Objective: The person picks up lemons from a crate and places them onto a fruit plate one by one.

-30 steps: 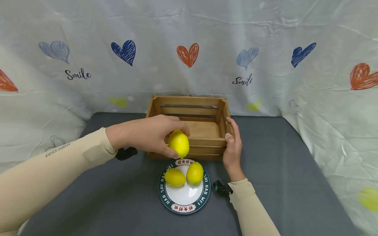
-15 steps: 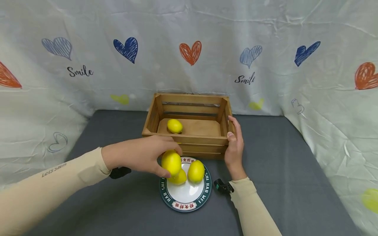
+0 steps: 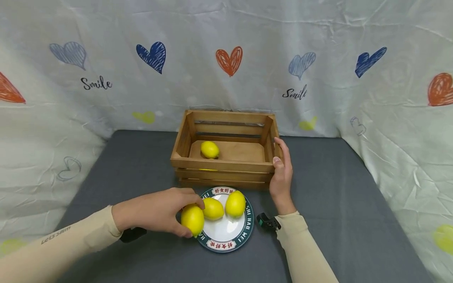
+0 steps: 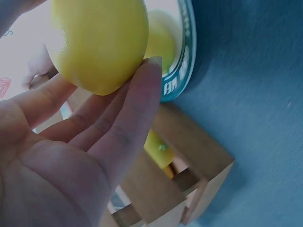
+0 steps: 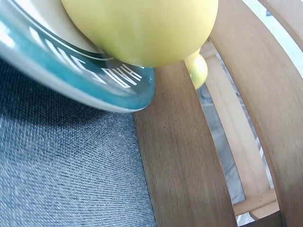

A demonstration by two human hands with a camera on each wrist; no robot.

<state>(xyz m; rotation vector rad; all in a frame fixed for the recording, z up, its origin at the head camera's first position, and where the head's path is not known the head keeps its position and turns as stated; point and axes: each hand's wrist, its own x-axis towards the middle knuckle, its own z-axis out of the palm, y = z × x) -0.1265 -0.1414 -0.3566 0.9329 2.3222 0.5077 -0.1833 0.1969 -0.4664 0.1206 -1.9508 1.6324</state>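
Observation:
My left hand [image 3: 159, 210] grips a yellow lemon [image 3: 192, 221] between thumb and fingers, at the left rim of the plate. The left wrist view shows this lemon [image 4: 99, 45] close up at the fingertips. Two more lemons, a left one [image 3: 213, 208] and a right one [image 3: 235, 204], lie on the white plate [image 3: 224, 232] with its dark green lettered rim. My right hand [image 3: 282, 177] holds the right end of a slatted wooden crate [image 3: 226, 166], thumb at the front corner. Inside the crate sits a lemon [image 3: 210, 149]; more yellow shows through its front slats.
A dark grey cloth [image 3: 141, 165] covers the table. Behind it and along the sides hangs a pale curtain [image 3: 191, 59] printed with hearts and lettering. The crate stands just behind the plate, near the curtain.
My left hand has carried its lemon from the crate's front down and left to the plate's left rim. The lemon in the crate has come into view. My right hand keeps its hold.

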